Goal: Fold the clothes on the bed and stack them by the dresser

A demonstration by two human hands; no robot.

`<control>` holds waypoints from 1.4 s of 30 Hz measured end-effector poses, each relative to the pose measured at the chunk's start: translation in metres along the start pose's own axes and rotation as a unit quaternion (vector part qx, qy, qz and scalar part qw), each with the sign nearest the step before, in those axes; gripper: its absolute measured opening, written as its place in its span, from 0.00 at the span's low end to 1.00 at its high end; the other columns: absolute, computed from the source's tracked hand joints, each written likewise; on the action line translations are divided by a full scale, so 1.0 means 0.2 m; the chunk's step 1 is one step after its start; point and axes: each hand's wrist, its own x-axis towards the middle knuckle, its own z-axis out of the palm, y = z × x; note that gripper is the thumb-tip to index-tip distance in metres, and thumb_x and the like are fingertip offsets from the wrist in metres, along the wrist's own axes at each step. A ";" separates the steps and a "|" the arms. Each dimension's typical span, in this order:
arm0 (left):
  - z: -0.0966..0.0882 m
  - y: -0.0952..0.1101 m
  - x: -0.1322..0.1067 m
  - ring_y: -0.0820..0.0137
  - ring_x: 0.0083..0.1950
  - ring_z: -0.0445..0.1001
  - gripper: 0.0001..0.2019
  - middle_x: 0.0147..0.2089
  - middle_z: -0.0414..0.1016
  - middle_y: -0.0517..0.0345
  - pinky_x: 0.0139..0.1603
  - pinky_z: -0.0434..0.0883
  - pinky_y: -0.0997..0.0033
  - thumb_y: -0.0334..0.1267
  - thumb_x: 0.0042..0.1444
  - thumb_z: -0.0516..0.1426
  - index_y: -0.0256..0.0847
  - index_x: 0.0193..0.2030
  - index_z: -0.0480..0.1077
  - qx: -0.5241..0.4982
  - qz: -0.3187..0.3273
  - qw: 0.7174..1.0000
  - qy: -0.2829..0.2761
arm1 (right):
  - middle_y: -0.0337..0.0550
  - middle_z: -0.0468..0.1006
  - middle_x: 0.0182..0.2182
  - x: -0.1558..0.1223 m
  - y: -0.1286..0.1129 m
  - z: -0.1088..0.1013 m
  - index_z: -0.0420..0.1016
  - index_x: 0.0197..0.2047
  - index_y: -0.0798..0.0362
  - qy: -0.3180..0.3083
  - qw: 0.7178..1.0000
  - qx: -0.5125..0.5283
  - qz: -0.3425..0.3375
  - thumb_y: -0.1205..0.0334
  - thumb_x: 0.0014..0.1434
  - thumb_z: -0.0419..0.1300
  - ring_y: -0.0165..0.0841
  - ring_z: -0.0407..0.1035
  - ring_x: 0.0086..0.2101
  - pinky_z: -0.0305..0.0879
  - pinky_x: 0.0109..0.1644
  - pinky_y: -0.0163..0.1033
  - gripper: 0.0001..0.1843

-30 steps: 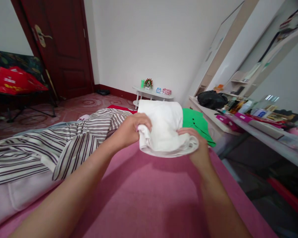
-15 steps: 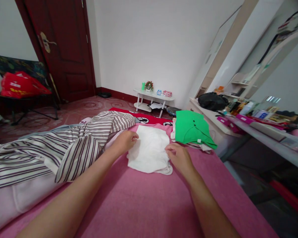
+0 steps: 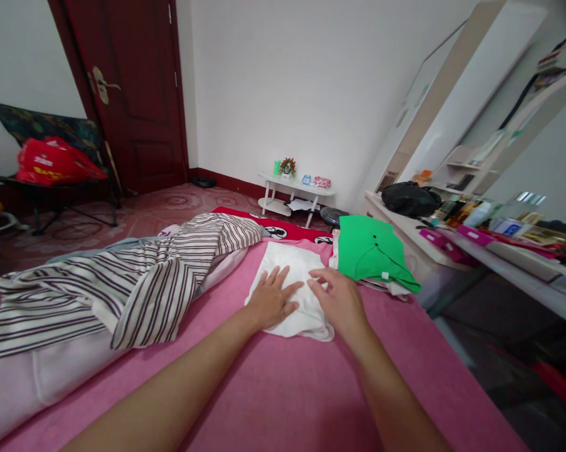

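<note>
- Two sets of clothes flank the white cloth (image 3: 311, 314), which lies folded and flat on the pink sheet (image 3: 273, 402): a rumpled striped garment (image 3: 155, 276) to the left, a folded green garment (image 3: 377, 248) close by on the right, with other fabric beneath it.
- Beyond the white cloth, a red cloth (image 3: 299, 233); farther off, a low white table (image 3: 290, 183).
- Far left, a red bag (image 3: 57, 160) on a chair (image 3: 48, 125); at right, a black bag (image 3: 410, 198).
- Left hand (image 3: 274, 298): palm down on the white cloth, fingers spread, grip wide and holding nothing.
- Right hand (image 3: 339, 298): over the cloth's right side, fingers loosely bent; I cannot tell whether its grip has any fabric.
</note>
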 end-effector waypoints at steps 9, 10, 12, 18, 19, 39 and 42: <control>-0.01 0.00 0.00 0.51 0.71 0.42 0.25 0.72 0.44 0.54 0.65 0.44 0.40 0.52 0.60 0.51 0.56 0.63 0.59 -0.015 0.005 1.000 0.006 | 0.44 0.57 0.65 0.35 0.14 0.28 0.56 0.65 0.48 -0.002 0.998 -0.049 -0.038 0.54 0.66 0.40 0.38 0.46 0.64 0.43 0.65 0.51 0.26; -0.01 -0.01 0.00 0.52 0.71 0.43 0.24 0.71 0.46 0.55 0.65 0.45 0.41 0.51 0.59 0.53 0.55 0.62 0.61 -0.029 0.008 1.000 0.005 | 0.42 0.53 0.66 0.35 0.21 0.35 0.52 0.67 0.47 -0.067 0.995 -0.078 0.005 0.54 0.67 0.38 0.38 0.45 0.65 0.43 0.65 0.51 0.27; -0.02 -0.04 0.01 0.55 0.69 0.51 0.20 0.69 0.54 0.55 0.66 0.50 0.47 0.47 0.56 0.56 0.52 0.56 0.68 -0.082 0.013 0.996 0.018 | 0.41 0.47 0.68 0.35 0.31 0.45 0.46 0.68 0.45 -0.154 0.981 -0.109 0.052 0.52 0.67 0.36 0.37 0.42 0.65 0.43 0.65 0.52 0.28; -0.01 -0.24 0.04 0.69 0.41 0.77 0.11 0.41 0.79 0.55 0.47 0.72 0.71 0.30 0.55 0.52 0.37 0.39 0.75 -0.253 -0.161 0.935 0.189 | 0.44 0.41 0.69 0.31 0.36 0.48 0.41 0.69 0.48 -0.171 0.970 -0.139 0.106 0.47 0.66 0.36 0.38 0.37 0.66 0.41 0.66 0.50 0.32; -0.01 -0.27 0.03 0.69 0.40 0.76 0.11 0.40 0.79 0.55 0.46 0.72 0.71 0.29 0.54 0.52 0.37 0.40 0.75 -0.247 -0.178 0.930 0.206 | 0.45 0.41 0.69 0.29 0.35 0.47 0.41 0.70 0.49 -0.172 0.968 -0.145 0.112 0.46 0.66 0.36 0.39 0.36 0.66 0.40 0.66 0.50 0.32; -0.12 -0.27 -0.02 0.60 0.39 0.76 0.20 0.34 0.78 0.46 0.39 0.67 0.67 0.49 0.60 0.49 0.38 0.36 0.76 -0.060 -0.297 0.942 0.144 | 0.55 0.75 0.46 -0.12 0.27 0.31 0.66 0.55 0.57 0.078 0.963 -0.172 0.193 0.50 0.61 0.46 0.44 0.68 0.46 0.60 0.47 0.43 0.25; -0.13 -0.27 -0.01 0.55 0.38 0.76 0.29 0.31 0.77 0.42 0.37 0.67 0.63 0.55 0.60 0.44 0.36 0.28 0.76 -0.030 -0.319 0.940 0.120 | 0.52 0.76 0.44 -0.10 0.30 0.31 0.65 0.56 0.57 0.087 0.966 -0.127 0.209 0.48 0.60 0.48 0.42 0.70 0.42 0.62 0.44 0.42 0.27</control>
